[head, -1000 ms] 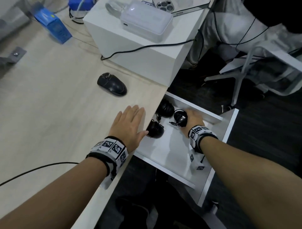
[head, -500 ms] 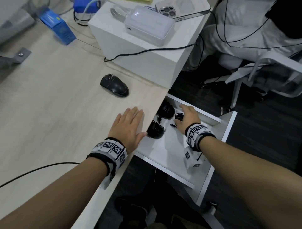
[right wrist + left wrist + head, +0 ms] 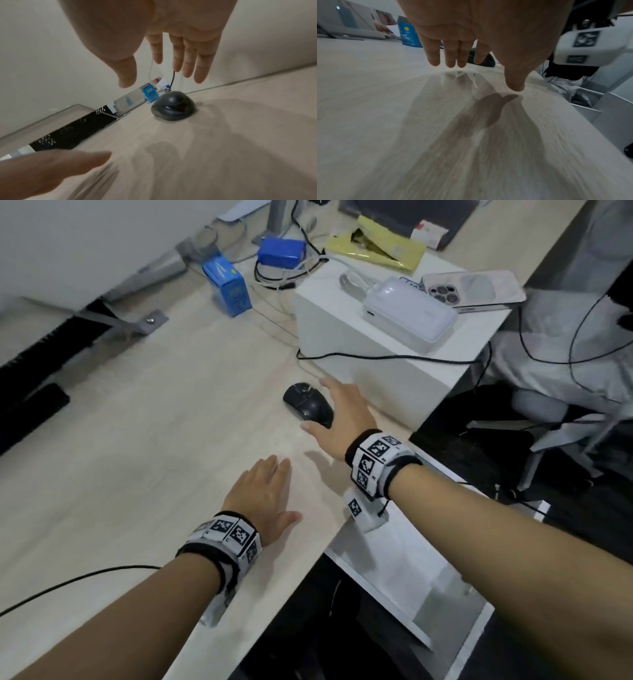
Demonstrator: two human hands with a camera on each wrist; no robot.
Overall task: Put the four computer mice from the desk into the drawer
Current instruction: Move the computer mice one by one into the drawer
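One black computer mouse (image 3: 308, 404) (image 3: 173, 106) lies on the pale wooden desk (image 3: 144, 460) beside a white box. My right hand (image 3: 337, 414) (image 3: 161, 70) hovers just above and to the right of it, fingers spread and straight, holding nothing. My left hand (image 3: 263, 494) (image 3: 471, 54) lies flat, palm down, close over the desk near its front edge, empty. The white drawer (image 3: 394, 563) stands pulled out under my right forearm; the arm hides its far part, and no mice show in it.
A white box (image 3: 376, 350) carries a white charger (image 3: 409, 314), a phone (image 3: 472, 289) and a black cable. A blue carton (image 3: 227, 287) and a blue pack (image 3: 281, 254) stand at the back. An office chair (image 3: 561, 419) is at the right.
My right hand has left the drawer, where it had been on a mouse among the others, and moved up over the desk to the remaining mouse. The left hand has stayed put.
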